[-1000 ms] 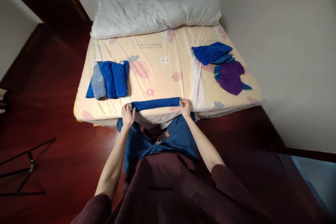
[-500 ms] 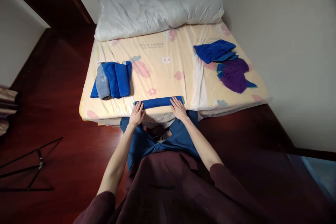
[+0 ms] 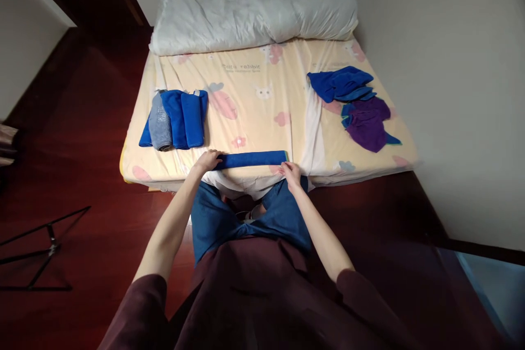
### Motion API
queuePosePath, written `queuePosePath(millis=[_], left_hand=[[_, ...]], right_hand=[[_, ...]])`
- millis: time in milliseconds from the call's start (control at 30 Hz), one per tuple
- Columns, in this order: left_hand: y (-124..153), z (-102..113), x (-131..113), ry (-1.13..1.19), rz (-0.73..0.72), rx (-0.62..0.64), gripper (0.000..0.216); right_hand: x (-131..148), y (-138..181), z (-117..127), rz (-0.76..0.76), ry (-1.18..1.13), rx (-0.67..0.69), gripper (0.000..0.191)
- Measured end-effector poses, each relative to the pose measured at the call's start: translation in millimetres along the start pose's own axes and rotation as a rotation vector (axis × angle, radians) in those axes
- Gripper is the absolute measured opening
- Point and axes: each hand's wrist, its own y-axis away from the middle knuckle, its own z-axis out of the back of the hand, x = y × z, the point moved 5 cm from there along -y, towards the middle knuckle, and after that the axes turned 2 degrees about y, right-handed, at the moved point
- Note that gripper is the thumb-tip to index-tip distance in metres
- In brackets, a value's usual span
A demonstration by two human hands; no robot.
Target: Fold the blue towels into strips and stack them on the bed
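Observation:
A blue towel (image 3: 252, 159), folded into a long narrow strip, lies along the front edge of the bed. My left hand (image 3: 210, 160) is closed around its left end, covering that end. At the strip's lower right corner, my right hand (image 3: 291, 174) pinches the edge between thumb and fingers. Left of the strip are several rolled blue towels (image 3: 192, 120) side by side, with a rolled grey towel (image 3: 160, 123) among them. Off to the right lie a crumpled blue towel (image 3: 342, 83) and a crumpled purple cloth (image 3: 367, 126) with a blue underside.
The bed (image 3: 262, 120) has a yellow printed sheet. A bulky white quilt (image 3: 254, 5) is bunched across its far side. A grey wall (image 3: 443, 93) borders the right. On the dark red floor at left stands a black metal stand (image 3: 49, 249).
Both hands have gone from lying flat on the strip to gripping its ends. The left hand shifted left and up, the right hand slightly right and down. The view moved slightly.

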Motion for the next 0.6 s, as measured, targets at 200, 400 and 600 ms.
queuePosePath(millis=[200, 400, 600], left_hand=[[-16, -2, 1, 0.053, -0.005, 0.194, 0.039], [-17, -7, 1, 0.087, 0.056, 0.199, 0.041], [-21, -9, -9, -0.063, 0.044, 0.315, 0.053]], right_hand=[[1, -9, -4, -0.322, -0.167, 0.032, 0.029], [16, -16, -7, -0.411, -0.153, -0.029, 0.037], [30, -27, -10, -0.412, -0.136, -0.159, 0.039]])
